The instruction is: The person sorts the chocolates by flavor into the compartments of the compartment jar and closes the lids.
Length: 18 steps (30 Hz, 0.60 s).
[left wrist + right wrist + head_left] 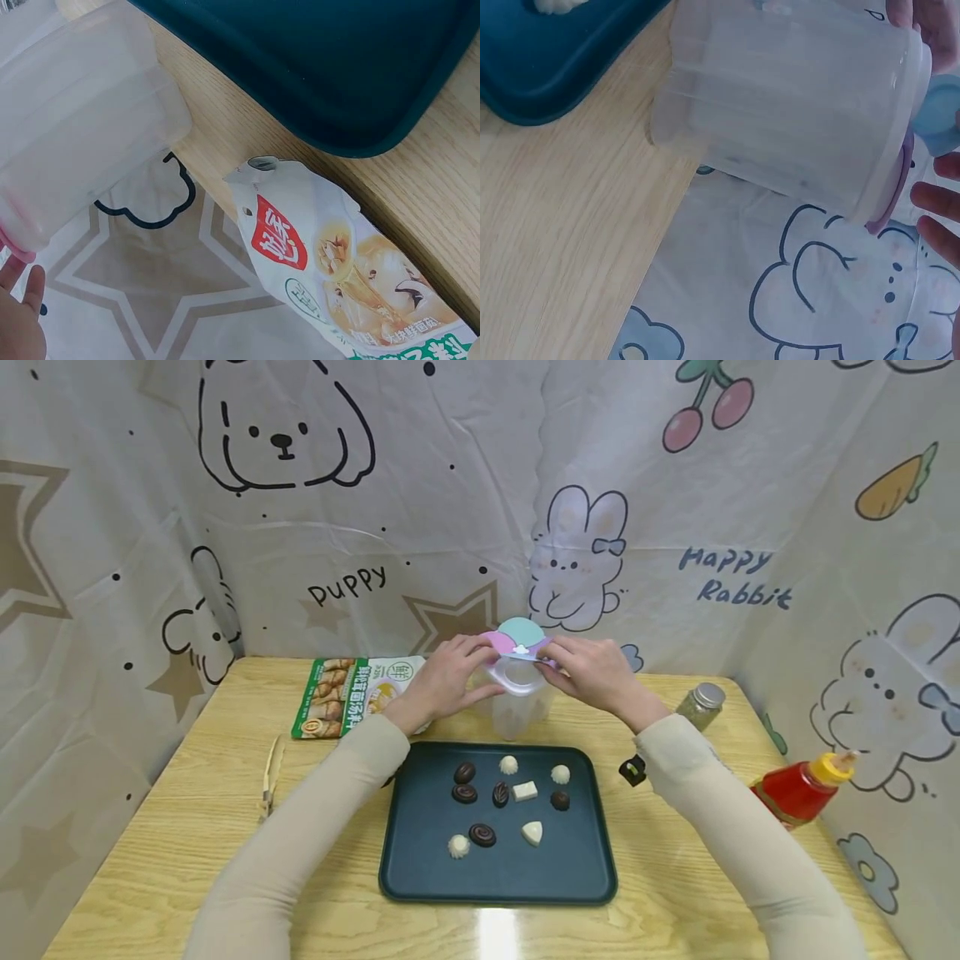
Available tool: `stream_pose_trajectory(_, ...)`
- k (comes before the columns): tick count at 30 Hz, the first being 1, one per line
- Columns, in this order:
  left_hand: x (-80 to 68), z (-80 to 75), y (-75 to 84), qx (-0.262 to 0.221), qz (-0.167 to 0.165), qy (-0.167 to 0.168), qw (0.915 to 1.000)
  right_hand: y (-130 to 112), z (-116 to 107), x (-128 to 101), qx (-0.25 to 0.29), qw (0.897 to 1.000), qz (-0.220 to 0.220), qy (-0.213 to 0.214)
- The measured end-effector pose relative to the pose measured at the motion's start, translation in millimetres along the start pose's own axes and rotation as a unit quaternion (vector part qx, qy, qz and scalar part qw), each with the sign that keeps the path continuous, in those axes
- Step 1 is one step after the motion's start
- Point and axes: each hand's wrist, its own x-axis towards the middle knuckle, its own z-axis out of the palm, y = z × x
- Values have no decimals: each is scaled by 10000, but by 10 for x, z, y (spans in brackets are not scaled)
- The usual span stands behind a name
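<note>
Behind the tray [420,868], the head view shows the left hand [442,681] and right hand [592,672] both grasping the lid [517,642] of the clear container [517,710]. At both wrist views, the container wall [82,135] [795,112] stands on the table: lift the lid evenly, keeping the base planted.

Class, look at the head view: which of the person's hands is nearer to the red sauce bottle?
Right. The right hand, on the clear container, lies toward the red sauce bottle; the left hand is farther across.

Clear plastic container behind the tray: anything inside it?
The translucent plastic container looks empty through its wall in both wrist views. Its pastel lid and both hands cover the mouth in the head view, so the top interior stays hidden.
</note>
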Motion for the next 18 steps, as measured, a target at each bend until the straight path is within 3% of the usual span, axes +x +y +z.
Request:
stream_pose_trajectory(7, -13, 12, 2, 16, 44, 46, 10000, 69, 40, 11, 502, 9964, 681, 58)
stream_pose_trajectory(18, -13, 38, -6, 1, 68, 130, 9999, 154, 96, 40, 711, 9874, 1398, -194)
